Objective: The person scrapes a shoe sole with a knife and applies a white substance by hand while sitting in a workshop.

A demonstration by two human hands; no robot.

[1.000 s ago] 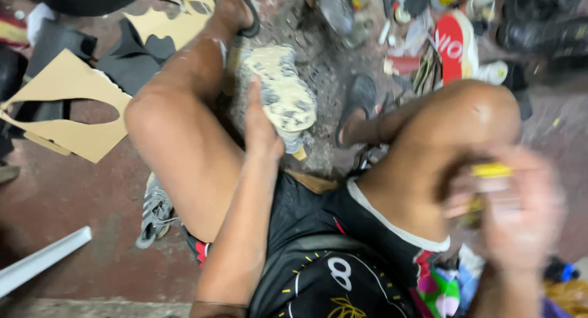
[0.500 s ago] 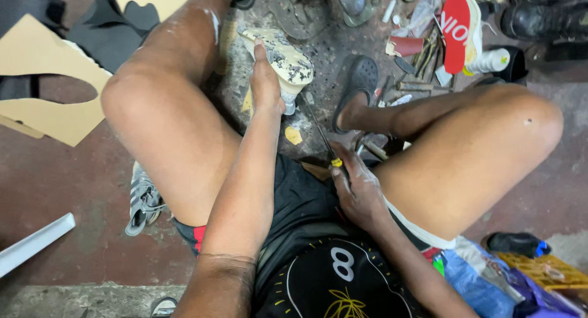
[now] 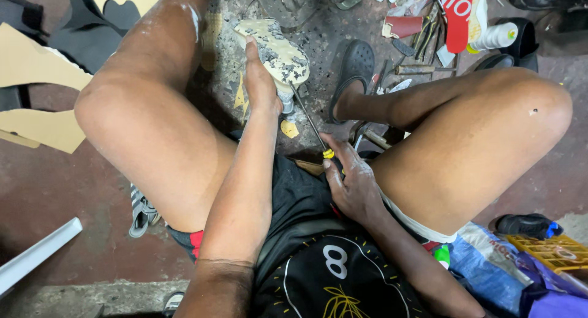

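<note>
Right hand (image 3: 349, 183), at 6 o'clock in the head view, is closed around the yellow-and-black handle of a thin steel-shafted screwdriver (image 3: 309, 122); the grip sits low, apparently for leverage. The shaft runs toward 11 o'clock, its tip meeting the worn, glue-crusted pale shoe sole (image 3: 274, 48). Left hand (image 3: 260, 85) lies flat against the sole's near edge, fingers extended, pinning it steady. At 1 o'clock, a black clog (image 3: 356, 64) covers the foot; scattered metal hand tools (image 3: 422, 48) lie beyond.
</note>
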